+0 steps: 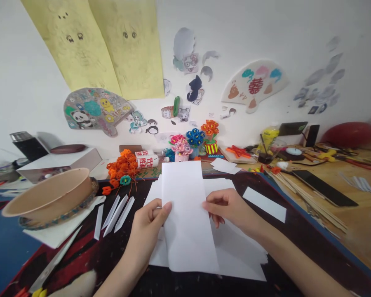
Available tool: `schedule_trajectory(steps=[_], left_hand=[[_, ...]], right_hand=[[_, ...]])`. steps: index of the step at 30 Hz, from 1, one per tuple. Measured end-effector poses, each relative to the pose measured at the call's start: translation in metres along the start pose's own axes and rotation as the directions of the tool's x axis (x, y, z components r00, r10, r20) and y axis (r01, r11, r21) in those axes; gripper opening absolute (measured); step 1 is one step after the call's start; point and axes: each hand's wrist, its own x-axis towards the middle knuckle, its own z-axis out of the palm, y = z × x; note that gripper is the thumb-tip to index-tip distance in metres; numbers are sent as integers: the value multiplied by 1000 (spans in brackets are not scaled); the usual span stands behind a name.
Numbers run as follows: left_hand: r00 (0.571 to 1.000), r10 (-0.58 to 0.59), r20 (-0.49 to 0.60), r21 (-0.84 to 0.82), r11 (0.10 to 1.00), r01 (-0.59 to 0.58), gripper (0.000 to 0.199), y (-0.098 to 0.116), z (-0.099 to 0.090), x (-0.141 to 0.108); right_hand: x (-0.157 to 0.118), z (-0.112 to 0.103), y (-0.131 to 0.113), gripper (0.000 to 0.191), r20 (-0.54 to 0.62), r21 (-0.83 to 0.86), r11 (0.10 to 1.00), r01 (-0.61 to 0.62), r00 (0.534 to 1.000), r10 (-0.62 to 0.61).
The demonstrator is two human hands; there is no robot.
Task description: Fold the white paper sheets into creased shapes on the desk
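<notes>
Between my two hands is an upright white sheet of paper (pixel 187 214), long and narrow, which looks folded. My left hand (pixel 150 222) pinches its left edge, thumb in front and fingers behind. On the opposite edge my right hand (pixel 227 206) grips with thumb and curled fingers. Beneath it lies a pile of white paper (pixel 238 251) on the dark mat (pixel 210 284). Several folded paper strips (pixel 113 214) lie left of my left hand. A flat white rectangle of paper (pixel 265 204) rests right of my right hand.
At the left stand a beige bowl (pixel 52 192) and scissors (pixel 55 260). Orange pipe-cleaner flowers (pixel 122 167) and small flower pots (pixel 211 147) line the back by the wall. Thin wooden sticks (pixel 312 202) and a black phone (pixel 323 187) lie at the right.
</notes>
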Motion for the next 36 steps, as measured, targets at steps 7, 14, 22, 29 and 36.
schedule_trajectory(steps=[7,14,22,29,36], left_hand=[[1000,0,-30,-43,999,-1,39,4,2,-3],[998,55,-19,-47,997,-56,34,18,1,-1],[975,85,-208,-102,989,-108,40,14,-15,10],[953,24,-303,-219,971,-95,39,22,-19,14],[942,-51,-331,-359,930,-76,28,23,-20,14]], right_hand=[[-7,3,-1,40,70,-119,992,42,997,-33],[-11,0,-4,32,71,-424,879,220,975,-210],[-8,0,-4,23,35,-351,924,152,988,-150],[-6,-13,2,26,-109,-273,958,84,987,-117],[-6,-22,3,30,-325,-21,990,136,936,-135]])
